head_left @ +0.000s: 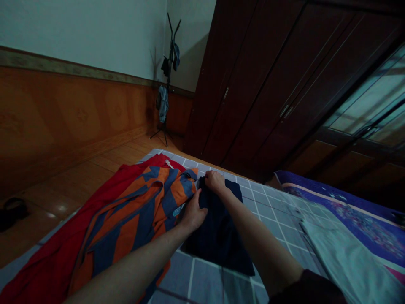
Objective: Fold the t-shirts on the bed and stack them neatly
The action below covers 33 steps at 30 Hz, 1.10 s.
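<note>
A dark navy garment [221, 236], folded into a rough rectangle, lies on the grey checked bed cover [272, 211]. At its far left corner my right hand [215, 181] has its fingers curled down onto the cloth edge, gripping it. My left hand [193, 213] is at the garment's left edge, thumb raised; its fingertips are hidden, so what they hold cannot be made out. Beside it on the left lies an orange and blue striped garment [126, 232], partly over a red garment [63, 249].
A pale garment [348, 257] lies at the right, near a purple patterned cloth [335, 198]. Beyond the bed stand a dark wardrobe [253, 84] and a coat rack [171, 63] with things hung on it. A dark object [14, 213] is on the floor at the left.
</note>
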{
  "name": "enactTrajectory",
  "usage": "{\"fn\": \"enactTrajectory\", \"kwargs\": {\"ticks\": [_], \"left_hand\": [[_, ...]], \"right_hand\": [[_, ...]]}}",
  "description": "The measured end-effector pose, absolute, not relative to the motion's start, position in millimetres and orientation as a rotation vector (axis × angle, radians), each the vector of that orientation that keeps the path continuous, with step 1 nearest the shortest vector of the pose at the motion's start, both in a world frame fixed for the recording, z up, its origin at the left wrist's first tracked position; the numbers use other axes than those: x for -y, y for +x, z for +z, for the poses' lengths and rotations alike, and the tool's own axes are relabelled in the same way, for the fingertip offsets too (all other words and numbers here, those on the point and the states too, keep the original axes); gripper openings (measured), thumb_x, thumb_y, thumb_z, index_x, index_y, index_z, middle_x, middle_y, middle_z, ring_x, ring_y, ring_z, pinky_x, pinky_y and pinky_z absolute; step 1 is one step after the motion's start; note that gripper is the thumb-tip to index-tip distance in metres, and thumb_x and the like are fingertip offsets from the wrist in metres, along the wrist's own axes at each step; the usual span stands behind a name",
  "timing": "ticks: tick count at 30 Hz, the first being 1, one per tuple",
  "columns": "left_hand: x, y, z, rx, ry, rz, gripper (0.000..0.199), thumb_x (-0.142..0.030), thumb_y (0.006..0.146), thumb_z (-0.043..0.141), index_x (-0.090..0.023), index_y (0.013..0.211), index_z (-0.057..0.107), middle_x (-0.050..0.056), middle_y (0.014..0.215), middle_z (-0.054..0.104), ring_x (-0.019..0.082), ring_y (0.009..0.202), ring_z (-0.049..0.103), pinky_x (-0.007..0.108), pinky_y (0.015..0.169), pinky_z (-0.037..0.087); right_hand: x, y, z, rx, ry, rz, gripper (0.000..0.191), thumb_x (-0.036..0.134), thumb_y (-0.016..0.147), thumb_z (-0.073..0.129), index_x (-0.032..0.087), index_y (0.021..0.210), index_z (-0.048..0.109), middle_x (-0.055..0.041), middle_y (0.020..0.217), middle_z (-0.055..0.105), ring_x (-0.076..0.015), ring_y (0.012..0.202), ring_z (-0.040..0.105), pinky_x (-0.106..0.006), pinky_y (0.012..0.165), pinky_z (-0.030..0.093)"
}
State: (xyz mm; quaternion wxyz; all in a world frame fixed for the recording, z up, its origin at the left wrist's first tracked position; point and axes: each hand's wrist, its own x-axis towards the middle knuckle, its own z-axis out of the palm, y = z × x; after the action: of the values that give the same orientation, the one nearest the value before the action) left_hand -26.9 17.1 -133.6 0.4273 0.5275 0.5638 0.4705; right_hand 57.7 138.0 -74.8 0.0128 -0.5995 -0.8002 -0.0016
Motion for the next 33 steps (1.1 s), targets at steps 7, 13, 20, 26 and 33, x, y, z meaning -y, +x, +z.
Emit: {"fn": "enactTrajectory", "kwargs": {"ticks": [7, 13, 20, 26, 33], "left_hand": [[-10, -33, -111, -1.491, 1.543, 1.053, 0.076, -0.008, 0.068, 0.057, -0.012, 0.140, 0.034, 0.016, 0.145, 0.039, 0.028, 0.136, 0.033, 0.041, 0.113, 0.024], [-3, -50, -91, -1.502, 1.941, 0.739, 0.082, -0.012, 0.067, 0.062, -0.007, 0.143, 0.031, 0.024, 0.140, 0.044, 0.036, 0.127, 0.045, 0.044, 0.103, 0.037], [6, -60, -60, -1.699, 2.233, 0.255, 0.064, -0.021, 0.078, 0.060, -0.013, 0.139, 0.039, 0.019, 0.128, 0.057, 0.033, 0.118, 0.054, 0.044, 0.095, 0.044], [15, -39, -85, -1.327, 2.603, 0.333, 0.061, -0.037, 0.087, 0.055, -0.024, 0.143, 0.034, 0.010, 0.154, 0.023, 0.027, 0.142, 0.016, 0.047, 0.114, 0.018], [25, -23, -104, -1.186, 2.659, 0.265, 0.060, -0.049, 0.092, 0.044, -0.025, 0.146, 0.029, 0.010, 0.155, 0.016, 0.026, 0.143, 0.008, 0.051, 0.115, 0.009]], "right_hand": [[-127, 62, -77, 2.416, -1.768, -0.006, 0.041, 0.037, 0.092, 0.052, 0.016, 0.127, 0.050, -0.0096, 0.118, 0.059, -0.0222, 0.105, 0.058, -0.041, 0.088, 0.048], [-81, 93, -70, 2.386, -1.608, -0.043, 0.055, 0.038, 0.093, 0.045, 0.013, 0.141, 0.035, -0.0128, 0.139, 0.046, -0.0225, 0.126, 0.043, -0.033, 0.101, 0.037], [7, 151, -99, 2.598, -1.427, -0.010, 0.066, 0.047, 0.089, 0.050, 0.012, 0.142, 0.037, -0.0176, 0.152, 0.025, -0.0329, 0.139, 0.022, -0.051, 0.110, 0.026], [68, 192, -121, 2.738, -1.299, 0.125, 0.076, 0.061, 0.087, 0.044, 0.018, 0.148, 0.024, -0.0147, 0.154, 0.016, -0.0333, 0.141, 0.014, -0.057, 0.111, 0.021], [70, 203, -106, 2.660, -1.433, 0.223, 0.074, 0.061, 0.089, 0.039, 0.016, 0.147, 0.028, -0.0140, 0.153, 0.019, -0.0300, 0.141, 0.015, -0.051, 0.111, 0.025]]}}
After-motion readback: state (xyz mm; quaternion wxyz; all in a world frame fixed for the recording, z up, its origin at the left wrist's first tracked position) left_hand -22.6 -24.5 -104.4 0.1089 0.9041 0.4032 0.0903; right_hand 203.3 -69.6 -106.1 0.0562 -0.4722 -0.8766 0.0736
